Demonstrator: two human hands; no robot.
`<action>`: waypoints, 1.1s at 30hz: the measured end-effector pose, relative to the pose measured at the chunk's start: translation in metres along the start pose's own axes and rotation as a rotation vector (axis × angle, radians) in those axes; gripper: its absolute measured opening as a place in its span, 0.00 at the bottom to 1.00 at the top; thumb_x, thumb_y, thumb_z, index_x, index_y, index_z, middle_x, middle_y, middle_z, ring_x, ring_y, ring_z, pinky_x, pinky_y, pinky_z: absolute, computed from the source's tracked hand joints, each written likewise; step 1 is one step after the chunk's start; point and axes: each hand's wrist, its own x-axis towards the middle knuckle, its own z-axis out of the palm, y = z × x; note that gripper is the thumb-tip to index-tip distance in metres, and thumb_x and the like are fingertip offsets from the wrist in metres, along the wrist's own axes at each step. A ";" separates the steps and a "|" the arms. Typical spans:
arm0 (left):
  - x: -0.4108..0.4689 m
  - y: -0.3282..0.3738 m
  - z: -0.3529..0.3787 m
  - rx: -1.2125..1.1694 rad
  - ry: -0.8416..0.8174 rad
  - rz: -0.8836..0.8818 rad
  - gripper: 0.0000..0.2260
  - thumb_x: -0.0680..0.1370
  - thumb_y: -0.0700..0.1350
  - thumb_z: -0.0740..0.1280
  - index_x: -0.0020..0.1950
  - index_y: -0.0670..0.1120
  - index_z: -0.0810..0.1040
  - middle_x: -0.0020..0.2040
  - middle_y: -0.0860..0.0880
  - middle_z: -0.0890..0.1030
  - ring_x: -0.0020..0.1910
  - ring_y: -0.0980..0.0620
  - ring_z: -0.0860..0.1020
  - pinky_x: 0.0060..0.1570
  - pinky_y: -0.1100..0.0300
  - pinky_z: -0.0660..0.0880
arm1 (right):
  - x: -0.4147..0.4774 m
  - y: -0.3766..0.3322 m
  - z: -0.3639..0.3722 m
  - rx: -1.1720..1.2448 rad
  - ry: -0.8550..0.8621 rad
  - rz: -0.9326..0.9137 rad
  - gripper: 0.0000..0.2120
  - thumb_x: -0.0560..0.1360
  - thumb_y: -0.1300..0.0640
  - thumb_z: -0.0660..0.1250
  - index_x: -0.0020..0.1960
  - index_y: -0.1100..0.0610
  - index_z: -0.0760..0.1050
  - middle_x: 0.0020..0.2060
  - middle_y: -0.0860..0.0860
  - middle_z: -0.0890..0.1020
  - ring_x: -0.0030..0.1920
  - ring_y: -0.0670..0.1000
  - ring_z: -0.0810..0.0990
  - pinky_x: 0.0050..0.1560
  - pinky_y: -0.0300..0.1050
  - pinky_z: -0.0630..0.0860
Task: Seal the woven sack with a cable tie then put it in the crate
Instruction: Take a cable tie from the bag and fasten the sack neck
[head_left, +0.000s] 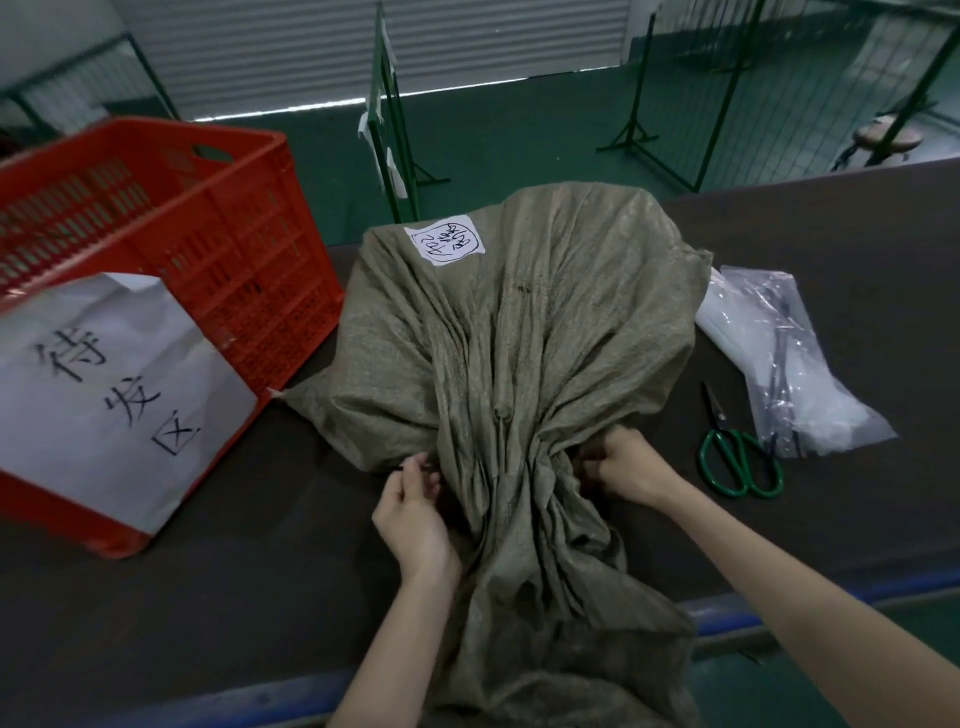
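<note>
A grey-green woven sack (519, 322) lies on the dark table, full at the far end, with a white handwritten label (445, 240) on top. Its neck is gathered into a narrow waist near me, and the loose mouth spills over the table's front edge. My left hand (413, 512) pinches something thin and dark at the left side of the gathered neck, seemingly a cable tie end (415, 466). My right hand (626, 465) presses against the right side of the neck with fingers curled. The red slotted crate (208, 244) stands at the left.
A white paper sign (109, 395) with handwriting hangs on the crate's near wall. Green-handled scissors (737, 457) lie right of the sack, beside a clear plastic bag (779, 358) with dark ties inside. Green metal stands rise behind the table.
</note>
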 end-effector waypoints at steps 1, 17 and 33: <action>0.005 0.003 -0.001 0.016 0.008 0.057 0.11 0.81 0.39 0.60 0.43 0.44 0.80 0.37 0.48 0.78 0.34 0.57 0.75 0.39 0.65 0.74 | -0.002 0.002 -0.006 -0.015 0.016 -0.002 0.09 0.71 0.65 0.69 0.33 0.56 0.79 0.30 0.54 0.82 0.26 0.36 0.76 0.31 0.34 0.71; 0.030 0.058 0.032 0.163 -0.208 0.401 0.08 0.79 0.41 0.64 0.42 0.48 0.81 0.41 0.47 0.81 0.41 0.56 0.77 0.49 0.60 0.74 | -0.026 0.004 -0.053 0.641 0.410 0.113 0.07 0.69 0.65 0.72 0.34 0.63 0.76 0.24 0.53 0.77 0.24 0.44 0.71 0.28 0.33 0.69; 0.033 0.044 0.108 0.635 -0.817 0.812 0.07 0.82 0.44 0.56 0.43 0.47 0.68 0.44 0.49 0.86 0.44 0.57 0.83 0.45 0.66 0.75 | 0.008 -0.067 -0.066 0.056 0.626 -0.606 0.05 0.73 0.61 0.67 0.47 0.53 0.75 0.53 0.50 0.82 0.59 0.48 0.78 0.61 0.54 0.72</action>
